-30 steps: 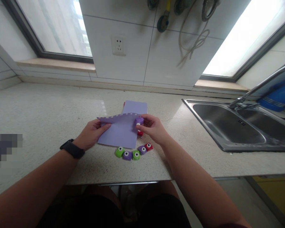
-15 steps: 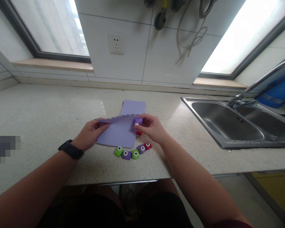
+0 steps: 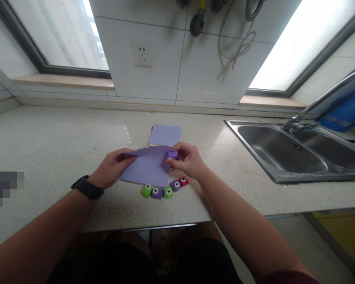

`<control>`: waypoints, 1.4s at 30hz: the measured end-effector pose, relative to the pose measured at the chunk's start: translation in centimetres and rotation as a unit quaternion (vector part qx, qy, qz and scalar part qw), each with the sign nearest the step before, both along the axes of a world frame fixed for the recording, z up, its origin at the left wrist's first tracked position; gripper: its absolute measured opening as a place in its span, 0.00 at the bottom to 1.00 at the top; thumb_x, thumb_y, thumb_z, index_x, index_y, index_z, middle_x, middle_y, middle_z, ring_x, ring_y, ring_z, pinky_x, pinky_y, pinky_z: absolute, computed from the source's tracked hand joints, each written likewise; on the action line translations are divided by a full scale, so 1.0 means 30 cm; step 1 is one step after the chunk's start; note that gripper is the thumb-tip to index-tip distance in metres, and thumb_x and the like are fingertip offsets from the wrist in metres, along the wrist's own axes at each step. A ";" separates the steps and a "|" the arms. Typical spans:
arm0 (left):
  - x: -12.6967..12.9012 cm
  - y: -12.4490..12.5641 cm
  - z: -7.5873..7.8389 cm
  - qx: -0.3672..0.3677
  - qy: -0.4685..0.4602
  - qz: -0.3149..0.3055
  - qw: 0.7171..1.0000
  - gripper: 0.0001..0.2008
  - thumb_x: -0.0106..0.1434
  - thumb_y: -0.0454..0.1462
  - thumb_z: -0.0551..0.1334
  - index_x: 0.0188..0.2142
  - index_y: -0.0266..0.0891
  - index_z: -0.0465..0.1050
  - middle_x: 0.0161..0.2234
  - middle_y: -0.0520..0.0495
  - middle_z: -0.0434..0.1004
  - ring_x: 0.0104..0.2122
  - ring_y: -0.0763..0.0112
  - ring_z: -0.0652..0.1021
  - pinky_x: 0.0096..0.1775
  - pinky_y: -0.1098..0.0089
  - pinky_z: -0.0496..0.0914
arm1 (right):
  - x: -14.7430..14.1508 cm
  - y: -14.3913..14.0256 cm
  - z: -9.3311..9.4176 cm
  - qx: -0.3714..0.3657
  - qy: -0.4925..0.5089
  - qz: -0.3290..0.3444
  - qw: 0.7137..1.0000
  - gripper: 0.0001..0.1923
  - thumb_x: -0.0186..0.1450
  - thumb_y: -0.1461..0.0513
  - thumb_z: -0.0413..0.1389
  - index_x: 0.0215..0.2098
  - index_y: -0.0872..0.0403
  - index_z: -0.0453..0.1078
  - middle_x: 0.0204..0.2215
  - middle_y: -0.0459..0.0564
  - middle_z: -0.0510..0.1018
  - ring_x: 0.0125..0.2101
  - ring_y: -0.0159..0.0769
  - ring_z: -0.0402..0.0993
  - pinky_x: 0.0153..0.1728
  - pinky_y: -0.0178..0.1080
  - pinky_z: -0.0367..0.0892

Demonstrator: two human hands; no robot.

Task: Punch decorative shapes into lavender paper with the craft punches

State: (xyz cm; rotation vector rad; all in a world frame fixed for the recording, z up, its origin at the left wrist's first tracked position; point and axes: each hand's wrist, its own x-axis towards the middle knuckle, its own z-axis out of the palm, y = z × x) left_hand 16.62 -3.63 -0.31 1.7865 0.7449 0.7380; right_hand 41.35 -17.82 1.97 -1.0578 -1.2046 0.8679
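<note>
Lilac paper sheet (image 3: 146, 169) sags flatter than before, left hand (image 3: 111, 169) pinching its edge, right hand (image 3: 187, 159) still clamping the small purple punch (image 3: 172, 154) on the top corner.

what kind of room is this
Most likely a kitchen: a stone counter with a steel sink and tap, tiled wall behind, here used for paper crafts.

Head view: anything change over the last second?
Little. The sheet's raised far edge has dropped lower, so its row of punched holes no longer shows clearly. The right hand still pinches the purple punch on that edge; the left hand still holds the sheet's left side. The five punches in front, the paper stack and the sink stayed put.
</note>
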 end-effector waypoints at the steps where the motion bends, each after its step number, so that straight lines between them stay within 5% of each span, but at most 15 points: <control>1: -0.001 0.002 -0.003 0.001 0.000 -0.001 1.000 0.21 0.60 0.53 0.70 0.43 0.41 0.82 0.38 0.44 0.84 0.36 0.59 0.80 0.40 0.63 0.76 | 0.000 -0.002 0.002 0.001 -0.007 -0.003 1.000 0.18 0.52 0.56 0.73 0.31 0.52 0.69 0.24 0.41 0.70 0.24 0.28 0.64 0.26 0.35 0.62; 11: 0.006 -0.014 0.006 -0.028 -0.022 0.000 0.999 0.26 0.57 0.54 0.72 0.46 0.37 0.80 0.44 0.39 0.85 0.41 0.54 0.82 0.45 0.58 0.77 | -0.002 -0.012 0.012 0.029 -0.048 -0.030 0.998 0.14 0.53 0.58 0.72 0.31 0.52 0.73 0.25 0.43 0.73 0.25 0.30 0.65 0.28 0.37 0.62; 22: 0.010 -0.012 -0.003 -0.004 -0.034 0.019 0.999 0.21 0.57 0.52 0.72 0.39 0.37 0.76 0.29 0.48 0.79 0.28 0.65 0.77 0.30 0.67 0.72 | 0.021 -0.030 0.013 0.131 -0.199 -0.074 0.968 0.14 0.58 0.58 0.70 0.40 0.53 0.78 0.33 0.49 0.82 0.31 0.35 0.75 0.33 0.39 0.70; 31: 0.013 0.005 -0.030 0.069 -0.041 0.019 0.997 0.25 0.62 0.47 0.71 0.55 0.39 0.77 0.48 0.41 0.82 0.40 0.62 0.79 0.47 0.59 0.73 | 0.013 -0.053 0.071 0.257 -0.331 -0.101 0.902 0.12 0.61 0.63 0.67 0.43 0.53 0.78 0.32 0.48 0.83 0.31 0.34 0.79 0.33 0.37 0.72; 42: -0.001 0.023 -0.026 0.120 -0.039 -0.001 0.992 0.17 0.67 0.45 0.67 0.53 0.44 0.81 0.50 0.43 0.83 0.50 0.58 0.81 0.57 0.56 0.71 | 0.003 -0.062 0.070 0.255 -0.347 -0.099 0.897 0.12 0.61 0.63 0.66 0.43 0.52 0.77 0.33 0.48 0.83 0.32 0.34 0.80 0.35 0.37 0.73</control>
